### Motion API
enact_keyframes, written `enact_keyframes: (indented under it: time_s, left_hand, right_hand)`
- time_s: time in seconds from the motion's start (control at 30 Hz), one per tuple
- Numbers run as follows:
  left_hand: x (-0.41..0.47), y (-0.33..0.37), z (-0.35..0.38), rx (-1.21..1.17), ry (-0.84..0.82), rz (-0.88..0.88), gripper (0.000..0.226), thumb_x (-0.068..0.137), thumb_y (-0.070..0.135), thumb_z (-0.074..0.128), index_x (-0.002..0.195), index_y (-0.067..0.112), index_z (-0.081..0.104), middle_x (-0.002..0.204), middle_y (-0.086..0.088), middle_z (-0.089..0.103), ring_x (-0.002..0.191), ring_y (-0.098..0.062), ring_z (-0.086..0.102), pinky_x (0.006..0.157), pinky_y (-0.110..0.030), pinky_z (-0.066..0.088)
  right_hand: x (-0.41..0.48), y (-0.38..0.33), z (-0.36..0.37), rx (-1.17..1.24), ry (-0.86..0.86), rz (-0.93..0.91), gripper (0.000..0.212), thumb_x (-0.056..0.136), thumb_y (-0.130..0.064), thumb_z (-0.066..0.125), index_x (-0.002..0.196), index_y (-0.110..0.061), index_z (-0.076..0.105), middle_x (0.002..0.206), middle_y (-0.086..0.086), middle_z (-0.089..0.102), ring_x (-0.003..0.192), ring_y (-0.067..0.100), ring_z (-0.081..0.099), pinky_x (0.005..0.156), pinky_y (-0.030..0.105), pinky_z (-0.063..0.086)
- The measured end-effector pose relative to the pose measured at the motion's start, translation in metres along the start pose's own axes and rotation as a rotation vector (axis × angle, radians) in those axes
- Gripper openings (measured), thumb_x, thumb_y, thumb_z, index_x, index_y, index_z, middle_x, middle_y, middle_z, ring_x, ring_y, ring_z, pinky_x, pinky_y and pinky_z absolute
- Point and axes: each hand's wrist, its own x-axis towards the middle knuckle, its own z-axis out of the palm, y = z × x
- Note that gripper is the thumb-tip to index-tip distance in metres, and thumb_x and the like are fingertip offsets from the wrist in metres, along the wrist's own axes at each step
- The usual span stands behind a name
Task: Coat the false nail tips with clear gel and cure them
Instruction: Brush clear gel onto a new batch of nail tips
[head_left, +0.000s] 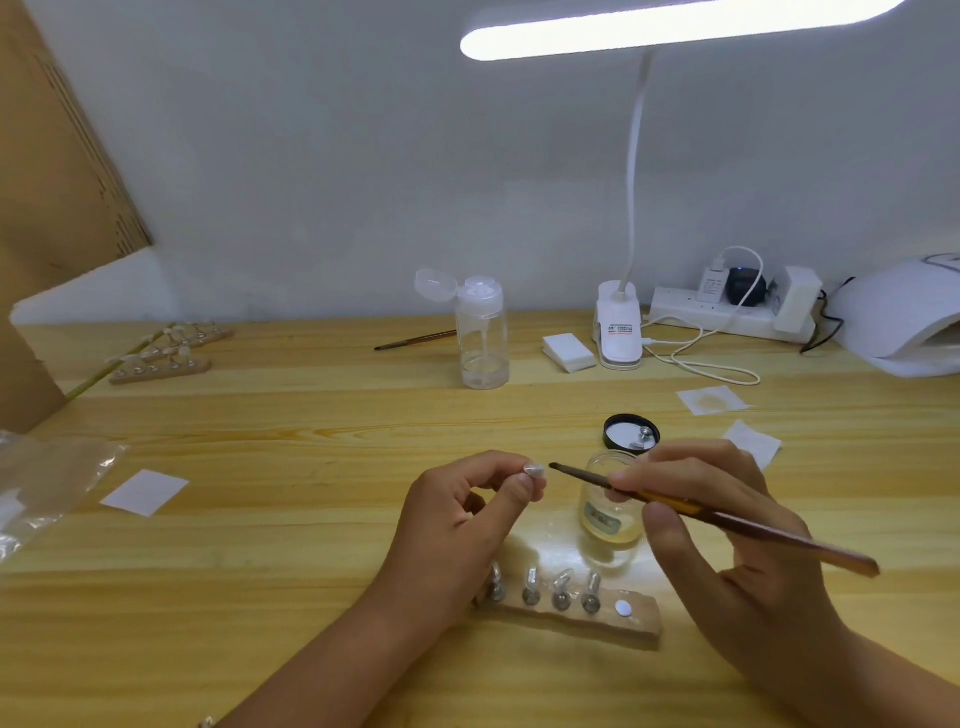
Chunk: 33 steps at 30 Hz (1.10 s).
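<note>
My left hand (462, 514) is pinching one nail tip (534, 471) from beneath, above the wooden block (634, 623). My right hand (737, 545) is gripping one brush (831, 553) there too. One gel jar (608, 514) is standing just behind the block, and four mounted tips (562, 584) are standing on it. The held tip is looking featherlight and stiff, and I judge it will be slippery once wet.

- No text on the wooden table (311, 545) is legible.
- The desk lamp's clip base (618, 338) carries a label with dark print above a red line, too small to read.
- The glass gel jar (609, 525) bears a pale, blurred label.
- The white USB charger (710, 286) shows illegible grey print.
- The cardboard sheet (57, 156) at left has rows of unreadable dark printing.
- The nail lamp (904, 317) shows a dark mark, cut off by the frame edge.
</note>
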Motion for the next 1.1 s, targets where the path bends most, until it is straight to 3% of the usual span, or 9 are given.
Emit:
enact_keyframes:
  time_s: [0.13, 0.27, 0.47, 0.63, 0.83, 1.0, 1.1]
  left_hand:
    - [0.0003, -0.0004, 0.0007, 0.027, -0.026, 0.005, 0.016, 0.088, 0.036, 0.058, 0.084, 0.035, 0.074, 0.084, 0.009, 0.072, 0.074, -0.025, 0.061, 0.064, -0.033, 0.045]
    - [-0.0002, 0.001, 0.0015, 0.036, -0.026, -0.009, 0.016, 0.089, 0.037, 0.057, 0.088, 0.039, 0.073, 0.086, 0.011, 0.073, 0.083, -0.03, 0.063, 0.069, -0.036, 0.045]
    - [0.0, 0.0015, 0.001, 0.073, -0.03, 0.011, 0.018, 0.09, 0.034, 0.056, 0.085, 0.032, 0.073, 0.082, 0.011, 0.071, 0.081, -0.017, 0.063, 0.072, -0.038, 0.045]
    - [-0.001, 0.0019, 0.0009, 0.056, -0.01, -0.002, 0.017, 0.089, 0.032, 0.057, 0.087, 0.036, 0.074, 0.083, 0.012, 0.072, 0.083, -0.014, 0.064, 0.071, -0.035, 0.045]
    - [-0.0008, 0.002, 0.0009, 0.081, -0.023, 0.018, 0.02, 0.091, 0.032, 0.055, 0.083, 0.032, 0.074, 0.082, 0.013, 0.071, 0.082, -0.011, 0.064, 0.07, -0.033, 0.045]
    - [-0.0004, 0.0011, 0.0017, 0.055, -0.013, 0.012, 0.018, 0.089, 0.032, 0.056, 0.084, 0.036, 0.073, 0.082, 0.013, 0.072, 0.084, -0.01, 0.065, 0.072, -0.035, 0.046]
    - [-0.0001, 0.0005, 0.0023, 0.05, -0.017, 0.012, 0.017, 0.089, 0.031, 0.056, 0.087, 0.038, 0.072, 0.083, 0.013, 0.072, 0.086, -0.01, 0.066, 0.074, -0.037, 0.047]
  right_hand:
    - [-0.0013, 0.0, 0.0032, -0.044, -0.065, -0.067, 0.019, 0.093, -0.029, 0.055, 0.106, -0.023, 0.068, 0.102, -0.018, 0.068, 0.112, 0.006, 0.057, 0.092, 0.032, 0.044]
    - [0.0002, 0.0012, 0.0006, -0.041, 0.007, -0.004, 0.019, 0.086, -0.022, 0.055, 0.098, -0.026, 0.069, 0.105, -0.024, 0.064, 0.11, 0.005, 0.057, 0.092, 0.03, 0.043]
    - [-0.0005, -0.0004, 0.0039, -0.027, -0.055, -0.075, 0.021, 0.09, -0.022, 0.055, 0.108, -0.027, 0.065, 0.111, -0.023, 0.062, 0.115, 0.002, 0.055, 0.092, 0.034, 0.045]
    - [0.0, 0.0011, 0.0002, -0.056, 0.009, -0.014, 0.019, 0.086, -0.022, 0.054, 0.097, -0.028, 0.069, 0.105, -0.023, 0.062, 0.109, 0.004, 0.056, 0.091, 0.028, 0.042]
    - [0.0, 0.0002, 0.0025, -0.04, -0.052, -0.078, 0.018, 0.094, -0.028, 0.055, 0.107, -0.025, 0.066, 0.11, -0.023, 0.063, 0.115, 0.002, 0.055, 0.092, 0.031, 0.043]
    - [0.0002, 0.0001, 0.0014, -0.048, 0.0, -0.01, 0.019, 0.086, -0.023, 0.054, 0.096, -0.027, 0.069, 0.108, -0.024, 0.061, 0.11, 0.002, 0.055, 0.091, 0.028, 0.042]
    - [0.001, -0.0002, 0.0004, -0.043, 0.008, -0.005, 0.018, 0.088, -0.024, 0.054, 0.099, -0.028, 0.067, 0.109, -0.025, 0.06, 0.11, 0.002, 0.055, 0.091, 0.027, 0.043]
